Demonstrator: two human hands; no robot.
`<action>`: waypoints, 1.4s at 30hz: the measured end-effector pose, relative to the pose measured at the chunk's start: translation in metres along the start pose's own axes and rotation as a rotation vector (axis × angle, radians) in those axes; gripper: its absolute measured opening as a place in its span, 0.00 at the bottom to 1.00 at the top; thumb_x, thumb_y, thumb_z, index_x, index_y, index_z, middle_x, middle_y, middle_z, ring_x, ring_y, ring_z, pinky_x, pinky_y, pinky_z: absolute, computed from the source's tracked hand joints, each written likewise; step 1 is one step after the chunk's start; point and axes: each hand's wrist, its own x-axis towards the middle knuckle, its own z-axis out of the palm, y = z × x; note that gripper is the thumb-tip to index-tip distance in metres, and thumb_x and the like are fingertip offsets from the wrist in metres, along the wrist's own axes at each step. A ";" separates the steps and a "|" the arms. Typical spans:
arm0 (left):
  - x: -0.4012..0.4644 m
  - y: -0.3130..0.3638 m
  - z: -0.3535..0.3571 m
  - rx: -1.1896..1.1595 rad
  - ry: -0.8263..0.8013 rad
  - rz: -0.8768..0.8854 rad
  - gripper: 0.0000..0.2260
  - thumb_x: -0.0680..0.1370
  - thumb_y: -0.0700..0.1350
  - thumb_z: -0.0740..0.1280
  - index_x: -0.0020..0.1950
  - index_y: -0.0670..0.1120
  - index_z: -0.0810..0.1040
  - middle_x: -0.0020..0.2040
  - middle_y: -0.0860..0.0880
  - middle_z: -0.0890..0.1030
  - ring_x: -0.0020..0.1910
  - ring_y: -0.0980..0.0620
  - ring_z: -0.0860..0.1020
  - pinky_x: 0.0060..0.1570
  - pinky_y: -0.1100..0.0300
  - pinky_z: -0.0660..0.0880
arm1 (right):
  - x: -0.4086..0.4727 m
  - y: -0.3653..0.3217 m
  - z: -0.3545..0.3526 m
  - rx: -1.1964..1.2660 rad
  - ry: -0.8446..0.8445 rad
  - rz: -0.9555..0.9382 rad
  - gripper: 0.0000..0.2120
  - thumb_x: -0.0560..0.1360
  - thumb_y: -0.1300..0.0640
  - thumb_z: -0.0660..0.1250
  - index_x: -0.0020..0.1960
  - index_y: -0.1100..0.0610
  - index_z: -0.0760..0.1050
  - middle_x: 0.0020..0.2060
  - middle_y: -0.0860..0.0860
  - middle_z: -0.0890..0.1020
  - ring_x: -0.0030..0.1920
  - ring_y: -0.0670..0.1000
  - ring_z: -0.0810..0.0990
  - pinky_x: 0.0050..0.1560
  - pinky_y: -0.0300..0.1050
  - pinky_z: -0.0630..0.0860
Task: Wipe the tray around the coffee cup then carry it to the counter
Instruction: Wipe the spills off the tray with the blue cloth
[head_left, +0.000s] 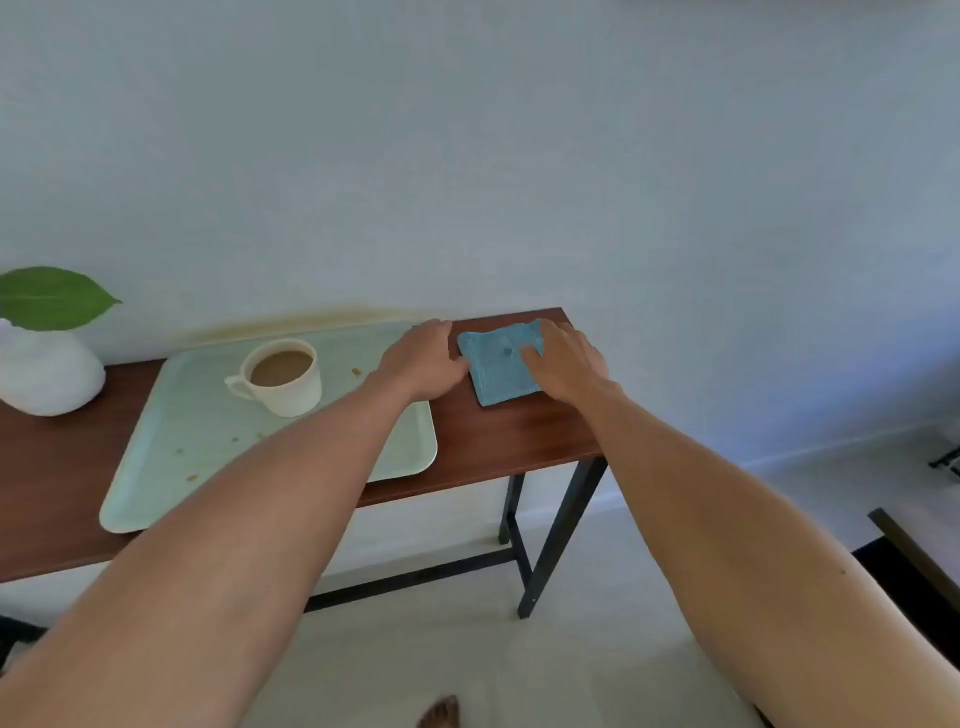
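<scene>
So there's a narrow dark wood table (519, 441) pushed against a pale wall (519, 156), black metal legs. Biggest thing on it is a pale green tray (171, 441) sitting on the left half, with a few brown crumbs (356, 371) scattered over it. At the far left a white vase (47, 374) stands on the table beside the tray, one green leaf (52, 299) poking out. A cream coffee cup (283, 376) full of milky coffee stands toward the back of the tray, handle pointing left. Just right of the tray a folded blue cloth (498, 369) lies flat on the wood. The person's right hand (569, 364) rests on the cloth's right side, fingers spread and pressing down, not clenched. The left hand (423, 364) is at the cloth's left edge over the tray's back right corner, fingers curled loosely; can't tell if it's gripping anything.
</scene>
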 end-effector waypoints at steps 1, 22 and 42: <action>0.009 -0.002 0.002 -0.011 0.000 0.004 0.21 0.76 0.54 0.66 0.65 0.44 0.76 0.63 0.45 0.79 0.63 0.43 0.76 0.56 0.51 0.75 | 0.008 0.000 0.002 0.007 -0.004 0.016 0.26 0.80 0.47 0.58 0.75 0.57 0.66 0.66 0.56 0.75 0.64 0.59 0.74 0.58 0.55 0.73; 0.100 -0.009 0.031 -0.590 -0.151 -0.278 0.06 0.72 0.36 0.72 0.48 0.42 0.83 0.46 0.44 0.82 0.46 0.48 0.78 0.42 0.57 0.75 | 0.093 0.027 0.010 0.511 -0.329 0.178 0.08 0.64 0.59 0.72 0.43 0.55 0.79 0.42 0.51 0.81 0.43 0.53 0.81 0.38 0.45 0.77; -0.002 -0.023 -0.098 -1.141 0.258 -0.331 0.10 0.78 0.44 0.72 0.58 0.46 0.80 0.55 0.46 0.85 0.52 0.45 0.84 0.48 0.50 0.82 | 0.065 -0.092 -0.060 1.228 -0.541 -0.020 0.15 0.70 0.62 0.77 0.56 0.59 0.80 0.52 0.59 0.85 0.50 0.59 0.86 0.49 0.56 0.84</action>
